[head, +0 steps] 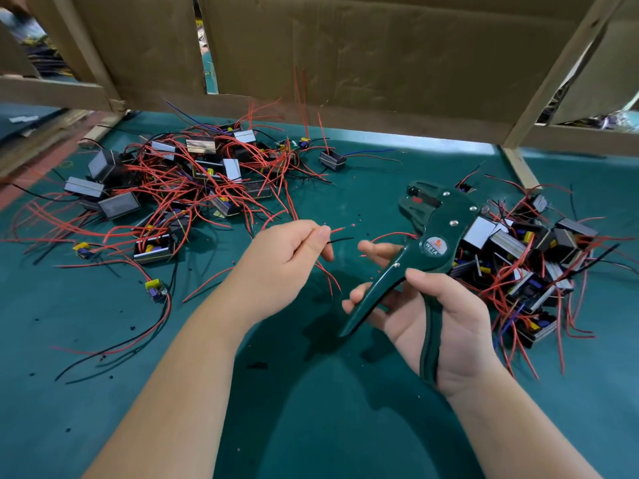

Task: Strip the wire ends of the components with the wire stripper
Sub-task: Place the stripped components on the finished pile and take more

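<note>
L hand (287, 250) pinches red & black wire ends (337, 235) — R hand (442, 326) grips wire stripper (432, 233), handles apart.

We see an electronics assembly workshop: a counter (311, 437) under a green mat carries wired components in a left heap (193, 178) and a right heap (529, 257), insulation scraps (257, 365) lie about, and a rough wooden frame (560, 74) with cardboard panels (363, 46) screens the station.

One head-worn camera looks forward and down, close over the green table (311, 409)
</note>
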### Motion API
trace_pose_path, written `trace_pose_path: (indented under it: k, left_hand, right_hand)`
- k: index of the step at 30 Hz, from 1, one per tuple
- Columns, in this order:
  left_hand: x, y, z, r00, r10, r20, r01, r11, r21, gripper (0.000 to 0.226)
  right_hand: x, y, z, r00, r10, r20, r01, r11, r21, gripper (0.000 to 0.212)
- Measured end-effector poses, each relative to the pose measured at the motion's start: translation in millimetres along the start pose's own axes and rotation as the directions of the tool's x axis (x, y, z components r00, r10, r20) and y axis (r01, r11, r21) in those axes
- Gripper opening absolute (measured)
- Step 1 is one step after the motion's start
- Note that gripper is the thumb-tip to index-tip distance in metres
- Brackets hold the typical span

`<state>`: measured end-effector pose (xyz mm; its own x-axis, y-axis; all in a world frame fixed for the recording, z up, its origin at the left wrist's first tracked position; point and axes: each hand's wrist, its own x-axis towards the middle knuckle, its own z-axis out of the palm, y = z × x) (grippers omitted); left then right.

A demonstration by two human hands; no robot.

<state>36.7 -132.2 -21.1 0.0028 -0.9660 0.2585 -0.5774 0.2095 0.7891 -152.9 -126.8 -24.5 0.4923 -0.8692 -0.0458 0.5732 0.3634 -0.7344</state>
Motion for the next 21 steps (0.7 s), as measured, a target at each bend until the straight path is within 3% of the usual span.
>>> trace_pose_path:
  k: [6, 10, 14, 16, 19, 21]
  left_hand:
    - [-3.7, 7.9, 15.4, 0.995, -0.002, 0.105, -0.001, 1.000, 0.021, 0.031]
    - [-4.0, 11.7, 18.0, 0.981, -0.015, 0.194, 0.006, 0.999, 0.047, 0.035]
    - [-2.0, 4.7, 7.8, 0.977, -0.028, 0.211, -0.011, 0.983, 0.181, 0.037]
    - [0.1, 0.9, 3.7, 0.985, -0.100, 0.141, 0.090, 0.993, 0.071, 0.037]
    - [1.9, 1.7, 2.3, 0.977, -0.201, 0.066, 0.211, 0.946, -0.246, 0.035]
    - [0.7, 6.0, 3.3, 0.973, -0.217, 0.081, 0.232, 0.912, -0.339, 0.033]
  right_hand:
    - [-2.0, 1.7, 5.2, 0.998, 0.015, 0.060, -0.013, 1.000, -0.027, 0.072]
    - [-0.6, 1.1, 4.5, 1.000, -0.008, -0.013, 0.007, 1.000, -0.022, 0.066]
    - [1.5, -13.0, -3.1, 0.992, -0.084, -0.096, 0.084, 0.996, -0.005, 0.063]
    - [2.8, -20.6, -6.5, 0.986, -0.097, -0.133, 0.098, 0.995, 0.004, 0.058]
    - [2.1, -21.3, -6.4, 0.992, -0.040, -0.122, 0.039, 0.999, -0.010, 0.043]
    - [1.2, -16.7, -5.0, 0.995, 0.008, -0.096, -0.011, 1.000, -0.025, 0.051]
